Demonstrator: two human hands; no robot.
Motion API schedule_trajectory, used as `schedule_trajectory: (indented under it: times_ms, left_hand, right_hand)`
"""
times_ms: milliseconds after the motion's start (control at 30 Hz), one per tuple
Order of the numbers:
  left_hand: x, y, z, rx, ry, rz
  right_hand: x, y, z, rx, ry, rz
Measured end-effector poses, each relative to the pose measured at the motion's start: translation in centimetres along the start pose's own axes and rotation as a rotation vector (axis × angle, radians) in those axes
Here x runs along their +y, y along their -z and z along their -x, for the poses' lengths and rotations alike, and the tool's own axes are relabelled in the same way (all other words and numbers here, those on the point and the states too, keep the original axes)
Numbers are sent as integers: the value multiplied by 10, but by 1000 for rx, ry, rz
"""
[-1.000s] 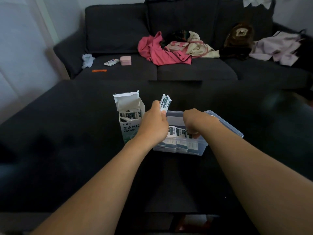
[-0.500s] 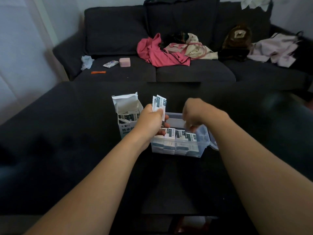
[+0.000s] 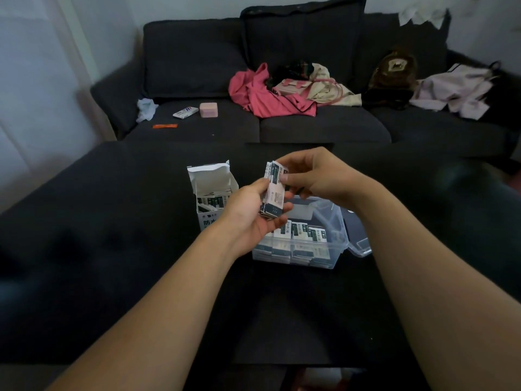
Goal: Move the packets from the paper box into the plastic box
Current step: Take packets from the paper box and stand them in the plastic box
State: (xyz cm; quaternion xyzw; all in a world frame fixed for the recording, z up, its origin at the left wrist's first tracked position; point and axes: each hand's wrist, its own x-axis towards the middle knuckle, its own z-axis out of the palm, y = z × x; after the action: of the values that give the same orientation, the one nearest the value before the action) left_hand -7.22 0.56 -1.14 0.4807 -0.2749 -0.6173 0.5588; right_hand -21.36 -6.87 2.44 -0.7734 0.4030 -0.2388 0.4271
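- Large dark Chinese characters "防水" are being shown on the white front of the paper box (image 3: 207, 221); the rest is being hidden by the left hand (image 3: 248, 213).
- Print on the packets (image 3: 275, 190) is being blurred beyond reading.

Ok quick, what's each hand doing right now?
Left hand: closed around a stack of packets, held above the plastic box.
Right hand: pinching the top of the same stack.
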Motion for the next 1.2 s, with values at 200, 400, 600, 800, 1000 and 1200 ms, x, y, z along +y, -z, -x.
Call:
schedule_trajectory:
  times_ms: [200, 400, 600, 800, 1000, 1200]
  left_hand:
    - [-4, 0, -3, 38, -42, -142]
    - [-12, -2, -4, 67, -206, -400]
    - [-20, 4, -13, 72, -542, -1043]
    - [-35, 8, -19, -312, -705, -1595]
    - [-48, 9, -29, -330, -584, -1774]
    - [-43, 5, -23, -349, -576, -1825]
  right_hand:
    - [-3, 1, -1, -14, 72, 151]
    - [-6, 3, 0, -70, 67, 229]
    - [0, 34, 4, -19, -110, 276]
    - [24, 38, -2, -195, -367, 718]
    - [31, 13, -13, -292, -469, 821]
    - [32, -1, -15, -248, -516, 895]
